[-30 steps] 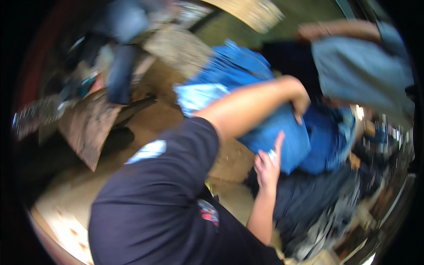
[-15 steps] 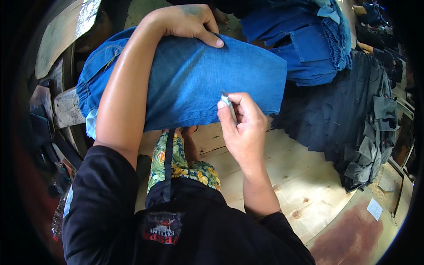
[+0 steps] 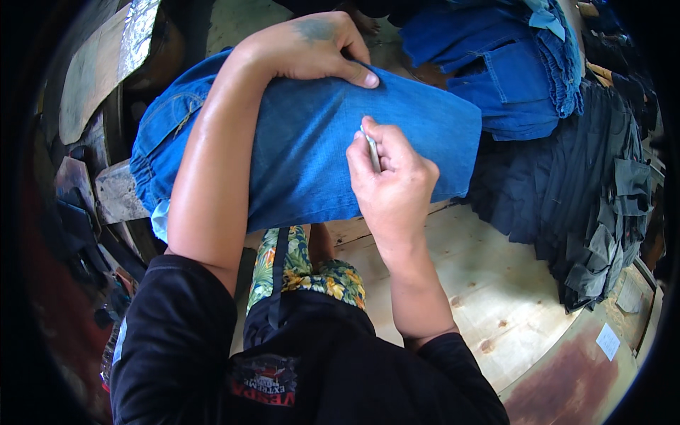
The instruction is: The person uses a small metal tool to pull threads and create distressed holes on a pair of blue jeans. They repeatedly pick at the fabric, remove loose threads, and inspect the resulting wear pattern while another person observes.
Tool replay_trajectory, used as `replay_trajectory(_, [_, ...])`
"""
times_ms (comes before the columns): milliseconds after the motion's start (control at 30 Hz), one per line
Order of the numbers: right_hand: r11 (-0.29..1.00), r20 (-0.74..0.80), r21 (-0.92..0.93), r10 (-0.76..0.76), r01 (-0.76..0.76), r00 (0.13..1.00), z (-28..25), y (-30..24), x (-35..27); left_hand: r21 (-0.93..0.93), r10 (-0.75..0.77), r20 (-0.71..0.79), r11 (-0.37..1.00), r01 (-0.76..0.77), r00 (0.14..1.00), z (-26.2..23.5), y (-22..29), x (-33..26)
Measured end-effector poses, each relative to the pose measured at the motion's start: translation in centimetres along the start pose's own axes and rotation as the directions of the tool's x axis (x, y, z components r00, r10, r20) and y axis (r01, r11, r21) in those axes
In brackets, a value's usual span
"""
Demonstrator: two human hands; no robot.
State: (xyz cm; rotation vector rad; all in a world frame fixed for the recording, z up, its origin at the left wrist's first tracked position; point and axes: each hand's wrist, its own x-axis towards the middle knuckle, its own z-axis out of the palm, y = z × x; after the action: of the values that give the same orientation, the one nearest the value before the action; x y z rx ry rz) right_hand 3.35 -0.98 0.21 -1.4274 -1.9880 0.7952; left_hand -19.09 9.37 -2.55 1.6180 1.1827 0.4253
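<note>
A folded blue denim garment (image 3: 312,156) lies across my lap and the edge of a wooden table. My left hand (image 3: 315,46) presses flat on its far edge, fingers spread over the cloth. My right hand (image 3: 393,180) is closed around a small thin metal tool (image 3: 371,149), whose tip touches the denim near the middle. My left forearm crosses the garment from the lower left.
A stack of blue denim pieces (image 3: 510,64) lies at the upper right. A pile of dark garments (image 3: 588,191) lies to the right on the pale wooden table (image 3: 482,290). Wooden boards (image 3: 99,71) and clutter stand at the left.
The view swung from looking sideways to looking down on my lap. The denim piece now lies flat under my left hand, and my right hand with the tool has come onto the cloth.
</note>
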Motion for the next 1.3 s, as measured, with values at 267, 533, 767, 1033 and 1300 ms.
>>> replay_trajectory(267, [0.995, 0.111, -0.008, 0.103, -0.103, 0.988, -0.4, -0.9, 1.4, 0.028, -0.001, -0.018, 1.000, 0.001, 1.000, 0.4, -0.7, 0.2])
replay_trajectory(533, [0.990, 0.118, -0.035, 0.138, -0.135, 0.983, -1.6, -1.5, -1.5, 0.002, -0.029, 0.022, 1.000, 0.029, 0.999, 0.1, -0.4, 0.0])
replay_trajectory(767, [0.990, 0.095, -0.021, 0.142, -0.141, 0.985, -2.3, -1.3, -5.4, -0.006, -0.053, 0.013, 0.999, 0.053, 0.999, 0.1, -0.3, -0.2])
replay_trajectory(1033, [0.982, 0.066, 0.092, 0.160, -0.166, 0.985, -3.0, -0.7, -4.6, -0.039, -0.051, 0.037, 0.998, 0.052, 0.998, 0.0, -0.2, 0.1])
replay_trajectory(1300, [0.990, -0.012, 0.108, 0.095, -0.093, 0.995, 0.2, 0.6, 0.7, -0.023, -0.065, -0.028, 0.998, 0.065, 0.997, 0.2, 0.4, 0.2])
